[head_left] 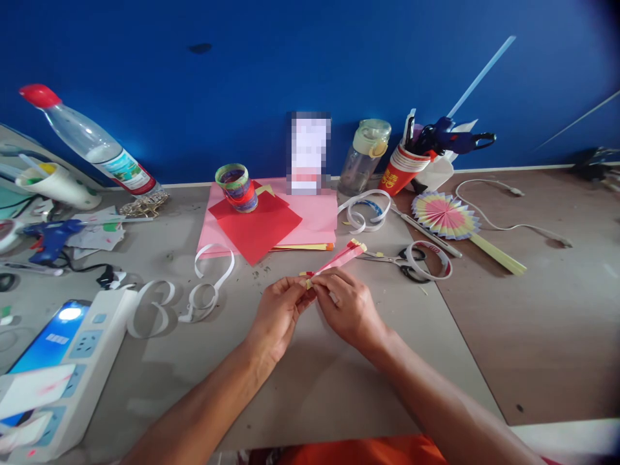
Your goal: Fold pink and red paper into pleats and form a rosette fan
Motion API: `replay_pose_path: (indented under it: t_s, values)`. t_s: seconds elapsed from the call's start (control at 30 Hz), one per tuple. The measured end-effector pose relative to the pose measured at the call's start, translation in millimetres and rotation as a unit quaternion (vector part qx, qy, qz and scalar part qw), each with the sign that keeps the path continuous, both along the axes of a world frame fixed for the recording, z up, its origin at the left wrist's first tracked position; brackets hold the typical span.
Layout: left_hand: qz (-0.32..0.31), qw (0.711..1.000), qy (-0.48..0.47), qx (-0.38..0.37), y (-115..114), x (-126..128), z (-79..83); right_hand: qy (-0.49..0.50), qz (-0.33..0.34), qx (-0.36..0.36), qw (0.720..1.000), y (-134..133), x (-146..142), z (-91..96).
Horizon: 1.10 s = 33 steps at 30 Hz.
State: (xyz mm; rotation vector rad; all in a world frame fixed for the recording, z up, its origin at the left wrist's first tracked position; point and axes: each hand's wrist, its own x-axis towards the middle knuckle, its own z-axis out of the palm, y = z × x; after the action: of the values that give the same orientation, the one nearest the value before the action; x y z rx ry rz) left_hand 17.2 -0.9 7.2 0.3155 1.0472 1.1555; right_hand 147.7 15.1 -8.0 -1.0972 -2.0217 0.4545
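Note:
Over the middle of the grey desk mat, my left hand (281, 310) and my right hand (346, 303) meet with fingertips pinched together. Between them is a folded paper strip (341, 257), pink with red and yellow ends. Its free end points up and to the right, past my right knuckles. Both hands are closed on its near end, where a small yellow bit shows; my fingers partly hide that end. Just beyond lie a red paper sheet (259, 226) and pink paper (314, 219). To the right of my right hand rest black-handled scissors (411, 265).
A tape roll (232, 187) stands on the red sheet. White paper strips (203, 297) curl at left near a power strip (92, 361). Rightward are a paper fan (448, 216), a water bottle (365, 158) and red cups (402, 168). A glue gun (55, 239) lies far left.

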Motion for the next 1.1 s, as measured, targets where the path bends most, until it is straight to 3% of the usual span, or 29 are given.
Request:
replay_pose_path:
  t_s: [0.3, 0.7, 1.1]
  values:
    - [-0.006, 1.000, 0.003, 0.005, -2.5, 2.8, -0.9, -0.070, -0.042, 0.038, 0.996, -2.0, -3.5, -1.4]
    - [-0.011, 1.000, 0.021, 0.014, -2.8, 4.0, -1.4, -0.113, -0.018, 0.052, 0.992, -2.3, -2.6, 1.8]
    - [-0.002, 1.000, 0.021, 0.012, -2.2, 3.8, -0.2, -0.086, -0.023, 0.039, 0.995, -3.2, -3.7, 0.9]
